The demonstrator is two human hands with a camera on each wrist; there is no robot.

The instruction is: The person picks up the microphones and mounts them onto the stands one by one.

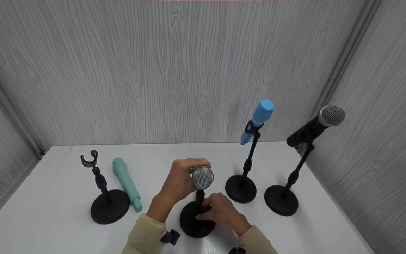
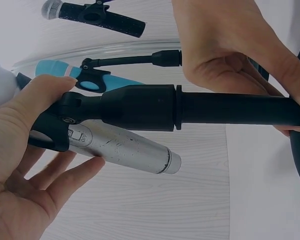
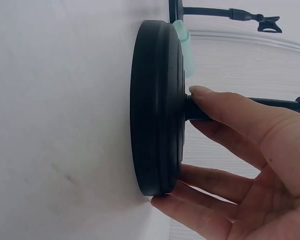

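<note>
A silver microphone (image 2: 127, 150) sits in the clip of a black desk stand (image 2: 140, 107), its mesh head (image 1: 203, 177) facing up in the head view. My left hand (image 1: 179, 179) grips the microphone and clip from the left, thumb over the clip and fingertips along the microphone's body. Low on the same stand, my right hand (image 1: 220, 210) pinches the pole just above the round base (image 3: 157, 110). Its lower fingers touch the base's rim in the right wrist view. The base rests on the white table (image 1: 65, 183).
To the left stands a black stand with an unfilled clip (image 1: 89, 160), a teal microphone (image 1: 127, 183) lying beside it. On the right, one stand holds a blue microphone (image 1: 262, 113) and another a black microphone (image 1: 312, 128). Grey wood-grain panels (image 1: 189, 70) enclose the table.
</note>
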